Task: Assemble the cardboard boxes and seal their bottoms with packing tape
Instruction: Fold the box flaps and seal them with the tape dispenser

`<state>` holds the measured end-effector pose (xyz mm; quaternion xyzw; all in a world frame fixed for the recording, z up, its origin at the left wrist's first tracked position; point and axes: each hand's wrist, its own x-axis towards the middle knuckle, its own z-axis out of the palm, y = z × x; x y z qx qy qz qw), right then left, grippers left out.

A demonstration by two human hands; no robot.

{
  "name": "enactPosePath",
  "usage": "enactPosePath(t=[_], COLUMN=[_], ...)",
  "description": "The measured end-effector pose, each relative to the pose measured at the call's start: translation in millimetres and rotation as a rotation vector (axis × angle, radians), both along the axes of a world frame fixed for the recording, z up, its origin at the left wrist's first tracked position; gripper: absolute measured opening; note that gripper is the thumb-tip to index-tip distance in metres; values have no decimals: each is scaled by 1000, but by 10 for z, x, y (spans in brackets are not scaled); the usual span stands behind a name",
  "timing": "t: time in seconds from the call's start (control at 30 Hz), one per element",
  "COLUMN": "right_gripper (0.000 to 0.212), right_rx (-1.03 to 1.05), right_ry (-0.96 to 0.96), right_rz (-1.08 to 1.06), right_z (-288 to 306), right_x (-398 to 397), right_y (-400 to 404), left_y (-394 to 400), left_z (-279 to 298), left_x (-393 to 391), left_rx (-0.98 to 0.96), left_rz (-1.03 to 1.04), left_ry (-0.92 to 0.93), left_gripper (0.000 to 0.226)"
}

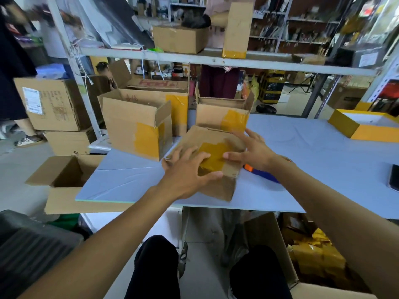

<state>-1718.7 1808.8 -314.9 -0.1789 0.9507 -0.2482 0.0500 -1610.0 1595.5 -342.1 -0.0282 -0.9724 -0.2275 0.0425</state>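
A small cardboard box (218, 188) lies bottom-up near the front edge of the table, with a strip of yellow-brown packing tape (212, 155) across its closed flaps. My left hand (185, 171) presses flat on the box's near left part, fingers spread over the tape's edge. My right hand (251, 149) lies spread over the right side of the box, thumb on the tape. An orange and blue tape dispenser (262, 174) peeks out from under my right wrist on the table.
Two taped boxes stand behind: a larger one (133, 128) at left and a smaller open one (222, 113). The pale blue table (323, 152) holds a yellow and white tray (367, 126) far right. Open cartons (64, 182) sit on the floor left. A shelf (194, 57) runs overhead.
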Motion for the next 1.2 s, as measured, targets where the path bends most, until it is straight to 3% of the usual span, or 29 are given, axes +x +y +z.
enactPosePath(t=[0.2,0.27,0.37,0.6,0.7,0.77,0.93,1.0,1.2], right_gripper=[90,83,74,84,70,57,45,40,67], right_rx=[-36,-50,-80,-187,-224,-308,-627,-667,-629], right_ry=[15,-2,-42,-192,-200,-209,-304,-339,-397], right_rz=[-130,-149,-119,-50,-98,-111,-58,2,70], right_z=[44,36,2,-45,-89,-98,-12,64,3], right_x=[35,51,94,233,266,287,379,383,386], right_y=[12,44,106,233,224,205,185,188,89], left_y=[32,117,194,-1,6,3,-58,-92,-118], left_z=[47,64,41,130,118,93,135,160,120], left_x=[-14,-12,-47,-183,-209,-228,-238,-252,-333], left_rx=[23,-19,-57,34,84,74,92,95,5], left_rz=[53,53,8,-193,-174,-145,-138,-147,-147], left_ry=[-4,-49,-143,-231,-216,-164,-129,-136,-105], left_gripper=[71,77,85,89,82,77,90,97,110])
